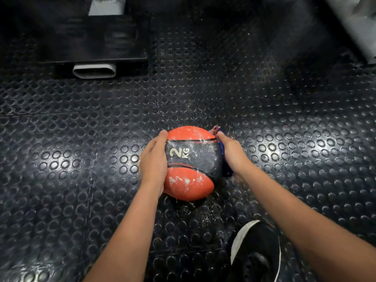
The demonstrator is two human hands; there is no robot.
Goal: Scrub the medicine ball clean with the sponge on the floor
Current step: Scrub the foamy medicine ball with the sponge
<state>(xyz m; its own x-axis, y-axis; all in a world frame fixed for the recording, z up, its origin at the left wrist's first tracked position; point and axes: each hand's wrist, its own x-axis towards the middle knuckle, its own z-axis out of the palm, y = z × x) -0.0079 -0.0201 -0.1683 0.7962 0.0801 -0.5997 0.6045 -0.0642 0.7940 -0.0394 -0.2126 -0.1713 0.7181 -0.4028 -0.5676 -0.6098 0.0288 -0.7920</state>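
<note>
Head view: medicine ball (190, 162) marked "2 KG", hands both sides.

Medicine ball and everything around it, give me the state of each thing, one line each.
Medicine ball: resting on the floor, streaked with white suds, 2 KG label facing up.
Left hand: flat against the ball's left side, steadying it.
Right hand: pressing the sponge to the ball's right side.
Sponge: blue, mostly hidden between hand and ball.
Rubber floor: studded, flecked with white around the ball.

one ball (190, 162), one sponge (223, 153), two hands: left (153, 161), right (232, 153), one shoe (257, 251).
</note>
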